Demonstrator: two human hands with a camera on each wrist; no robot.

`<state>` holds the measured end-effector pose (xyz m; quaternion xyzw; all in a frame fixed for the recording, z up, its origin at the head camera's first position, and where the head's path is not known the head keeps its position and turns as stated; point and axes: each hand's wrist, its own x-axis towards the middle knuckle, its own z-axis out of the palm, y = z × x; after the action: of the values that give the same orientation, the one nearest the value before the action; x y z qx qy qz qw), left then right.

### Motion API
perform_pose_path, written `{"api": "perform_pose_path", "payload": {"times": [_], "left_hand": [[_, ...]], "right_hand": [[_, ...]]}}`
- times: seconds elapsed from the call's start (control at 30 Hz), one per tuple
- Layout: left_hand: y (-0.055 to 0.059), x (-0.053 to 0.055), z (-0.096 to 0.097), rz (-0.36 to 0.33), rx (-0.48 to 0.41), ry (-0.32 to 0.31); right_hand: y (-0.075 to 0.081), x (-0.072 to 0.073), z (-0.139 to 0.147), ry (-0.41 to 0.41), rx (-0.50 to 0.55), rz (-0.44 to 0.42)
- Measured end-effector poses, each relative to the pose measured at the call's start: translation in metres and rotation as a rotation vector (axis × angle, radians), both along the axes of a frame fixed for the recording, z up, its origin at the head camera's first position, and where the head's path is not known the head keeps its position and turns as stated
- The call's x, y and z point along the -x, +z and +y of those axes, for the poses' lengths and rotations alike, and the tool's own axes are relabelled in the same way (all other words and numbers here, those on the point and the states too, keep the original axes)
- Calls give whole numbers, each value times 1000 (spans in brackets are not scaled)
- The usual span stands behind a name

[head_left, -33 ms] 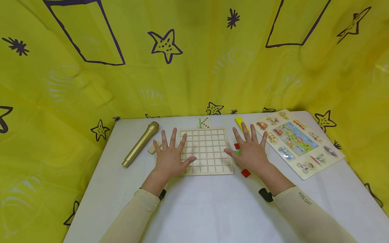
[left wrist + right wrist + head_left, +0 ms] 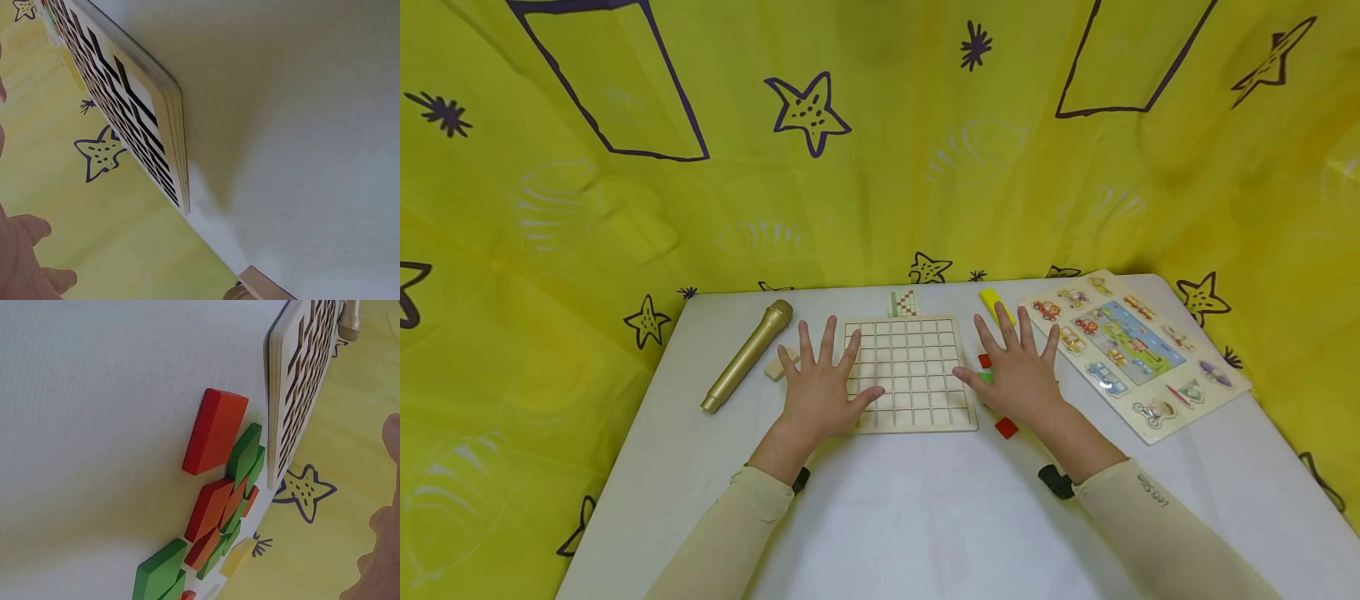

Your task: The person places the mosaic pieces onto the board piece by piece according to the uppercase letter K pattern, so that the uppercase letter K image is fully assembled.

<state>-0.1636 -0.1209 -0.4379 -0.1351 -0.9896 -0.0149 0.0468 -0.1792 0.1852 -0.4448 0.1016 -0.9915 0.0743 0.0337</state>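
A square wooden grid board [image 2: 910,375] lies in the middle of the white table. My left hand [image 2: 823,392], palm down with fingers spread and straight, overlaps the board's left edge and holds nothing. Just beyond its outer fingers is a plain wooden block [image 2: 775,368]. To the right of the board, my right hand [image 2: 1018,379] is spread the same way over a group of red and green tiles, partly hiding them. The right wrist view shows a red tile [image 2: 215,431] nearest, with several green tiles [image 2: 244,453] behind it, all lying below the hand.
A gold microphone [image 2: 747,358] lies at the left. Behind the board is a small printed pattern card [image 2: 902,303], with a yellow block [image 2: 992,302] to its right. A wooden picture puzzle [image 2: 1138,354] lies at the right. Yellow patterned cloth [image 2: 880,192] hangs behind the table.
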Motion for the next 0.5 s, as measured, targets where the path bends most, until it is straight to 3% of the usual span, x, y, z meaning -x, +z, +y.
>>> {"api": "perform_pose_path", "payload": {"times": [0.23, 0.37, 0.5], "left_hand": [[-3, 0, -1, -8, -12, -10], [-11, -3, -8, -87, -81, -27], [-24, -13, -22, -202, -136, -27]], "right_hand": [[2, -1, 4, 4, 16, 8], [5, 1, 9, -6, 95, 34], [3, 4, 14, -24, 208, 71]]}}
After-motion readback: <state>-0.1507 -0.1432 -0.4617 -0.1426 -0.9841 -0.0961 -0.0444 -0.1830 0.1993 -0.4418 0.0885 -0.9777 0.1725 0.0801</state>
